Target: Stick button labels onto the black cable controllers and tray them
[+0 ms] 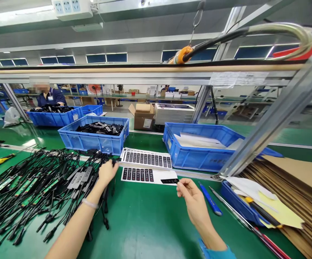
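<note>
My right hand (190, 196) pinches the end of a black label strip (168, 181) between thumb and fingertips, just over the right part of a white sticker sheet (157, 175). Black labels in a row (137, 175) fill that sheet's left part. Behind it lie more sticker sheets (146, 158), also lined with black labels. At the right edge of a heap of black cables (61, 194), my left hand (107, 172) is closed with its fingers curled down; what they grip is hidden. Grey button controllers (79, 178) and green circuit boards (27, 185) lie among the cables.
A blue bin of black parts (96, 142) stands behind the cables. Another blue bin (199, 162) holds white sheets. To the right are a blue utility knife (210, 199), tweezers (228, 204), a small blue tray (238, 203) and cardboard (293, 180). A co-worker (52, 96) sits beyond.
</note>
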`<state>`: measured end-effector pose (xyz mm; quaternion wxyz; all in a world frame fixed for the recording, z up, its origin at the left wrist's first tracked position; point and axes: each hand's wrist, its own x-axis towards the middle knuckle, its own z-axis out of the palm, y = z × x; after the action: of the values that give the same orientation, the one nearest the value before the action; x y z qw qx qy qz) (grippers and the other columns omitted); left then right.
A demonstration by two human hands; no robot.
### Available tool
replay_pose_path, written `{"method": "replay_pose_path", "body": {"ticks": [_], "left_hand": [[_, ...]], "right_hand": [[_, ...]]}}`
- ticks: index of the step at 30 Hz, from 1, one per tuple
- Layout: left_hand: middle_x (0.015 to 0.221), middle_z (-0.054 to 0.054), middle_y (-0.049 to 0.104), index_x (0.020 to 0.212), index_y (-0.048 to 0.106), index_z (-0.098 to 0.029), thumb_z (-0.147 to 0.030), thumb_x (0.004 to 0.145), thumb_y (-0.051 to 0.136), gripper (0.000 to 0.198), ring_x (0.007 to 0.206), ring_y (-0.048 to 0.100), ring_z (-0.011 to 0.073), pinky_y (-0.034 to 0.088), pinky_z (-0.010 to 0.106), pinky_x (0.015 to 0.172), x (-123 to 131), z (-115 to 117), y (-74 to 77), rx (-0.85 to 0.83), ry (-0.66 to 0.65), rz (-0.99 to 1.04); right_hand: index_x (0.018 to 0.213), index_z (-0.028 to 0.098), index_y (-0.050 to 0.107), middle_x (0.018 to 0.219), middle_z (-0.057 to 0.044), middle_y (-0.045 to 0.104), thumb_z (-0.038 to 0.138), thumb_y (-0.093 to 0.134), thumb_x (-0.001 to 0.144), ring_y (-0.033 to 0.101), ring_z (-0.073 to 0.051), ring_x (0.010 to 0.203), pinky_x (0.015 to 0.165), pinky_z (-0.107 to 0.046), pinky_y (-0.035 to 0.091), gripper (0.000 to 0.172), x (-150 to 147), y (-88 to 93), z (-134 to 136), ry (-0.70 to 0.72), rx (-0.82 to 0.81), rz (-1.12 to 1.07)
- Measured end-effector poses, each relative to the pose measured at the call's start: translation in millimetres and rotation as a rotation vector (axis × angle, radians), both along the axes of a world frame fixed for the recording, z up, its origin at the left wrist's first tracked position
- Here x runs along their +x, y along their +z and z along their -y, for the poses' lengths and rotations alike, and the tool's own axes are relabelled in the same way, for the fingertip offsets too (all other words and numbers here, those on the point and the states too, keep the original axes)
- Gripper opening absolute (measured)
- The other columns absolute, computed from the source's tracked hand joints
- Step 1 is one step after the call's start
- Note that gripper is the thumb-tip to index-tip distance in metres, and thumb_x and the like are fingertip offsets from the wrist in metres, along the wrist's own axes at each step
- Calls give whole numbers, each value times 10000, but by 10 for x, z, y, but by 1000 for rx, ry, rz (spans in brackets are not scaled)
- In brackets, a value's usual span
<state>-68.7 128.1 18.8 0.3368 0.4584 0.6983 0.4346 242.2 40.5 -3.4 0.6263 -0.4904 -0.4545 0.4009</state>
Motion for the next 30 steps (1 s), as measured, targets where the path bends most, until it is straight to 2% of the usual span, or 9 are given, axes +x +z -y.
{"method": "replay_pose_path", "body": {"ticks": [3, 6, 9, 15, 17, 20, 24, 27, 30], "left_hand": [[1090, 76, 646, 1143, 591, -143, -328, 942, 566, 275, 905, 654, 190, 576, 371, 764, -45, 28, 269, 94, 81, 363], [983, 64, 674, 1034, 602, -124, -226, 1011, 415, 214, 879, 668, 124, 580, 261, 763, 149, 230, 376, 146, 145, 695], [960, 52, 687, 931, 612, -138, -144, 1007, 399, 226, 871, 671, 77, 563, 177, 782, 518, 610, 272, 54, 143, 967], [684, 27, 595, 873, 661, -74, -107, 936, 538, 142, 533, 579, 61, 545, 188, 557, 1038, 1290, 24, -395, 131, 1261], [663, 0, 565, 993, 672, -88, -94, 909, 584, 122, 530, 565, 60, 525, 183, 548, 1092, 1371, 15, -416, 62, 1292], [726, -3, 607, 1145, 622, -154, -133, 814, 724, 347, 560, 579, 81, 474, 190, 510, 1141, 1409, -38, -349, -167, 1201], [887, 62, 695, 1193, 553, -155, -232, 651, 849, 623, 656, 624, 120, 488, 235, 599, 1185, 1434, -253, -344, -448, 1069], [967, 95, 706, 1189, 538, -155, -247, 603, 861, 676, 731, 659, 151, 503, 272, 680, 1186, 1457, -399, -385, -522, 984], [1037, 115, 699, 1234, 523, -170, -269, 611, 857, 714, 803, 688, 187, 513, 312, 744, 1168, 1469, -438, -410, -574, 964]], "right_hand": [[853, 223, 578, 701, 27, 556, 488, 734, 751, 512, -133, 596, 576, -270, 431, 324, 18, 32, 56, -4, -5, -98], [861, 234, 556, 721, 33, 554, 489, 746, 745, 524, -133, 601, 553, -259, 436, 339, 26, 48, 99, -11, -22, -181], [878, 238, 551, 727, 35, 553, 474, 744, 760, 525, -131, 591, 545, -259, 442, 327, 28, 41, 129, 2, -32, -213], [868, 240, 554, 731, 32, 537, 453, 761, 754, 522, -134, 623, 520, -240, 444, 318, 65, 43, 160, 3, -30, -255], [845, 239, 557, 735, 26, 527, 455, 757, 755, 519, -142, 647, 509, -236, 446, 308, 71, 68, 188, 19, -23, -262], [832, 237, 559, 732, 21, 514, 462, 723, 793, 496, -139, 644, 493, -227, 449, 281, 60, 106, 252, 89, -36, -266], [810, 227, 541, 697, 31, 485, 474, 708, 809, 464, -120, 597, 443, -202, 430, 297, -2, 97, 311, 183, -79, -248], [782, 219, 514, 635, 59, 440, 485, 724, 788, 416, -92, 518, 399, -179, 396, 339, -82, 32, 315, 246, -128, -178], [776, 212, 489, 611, 82, 426, 497, 729, 773, 368, -55, 445, 367, -159, 351, 373, -177, -53, 317, 306, -181, -89]]}}
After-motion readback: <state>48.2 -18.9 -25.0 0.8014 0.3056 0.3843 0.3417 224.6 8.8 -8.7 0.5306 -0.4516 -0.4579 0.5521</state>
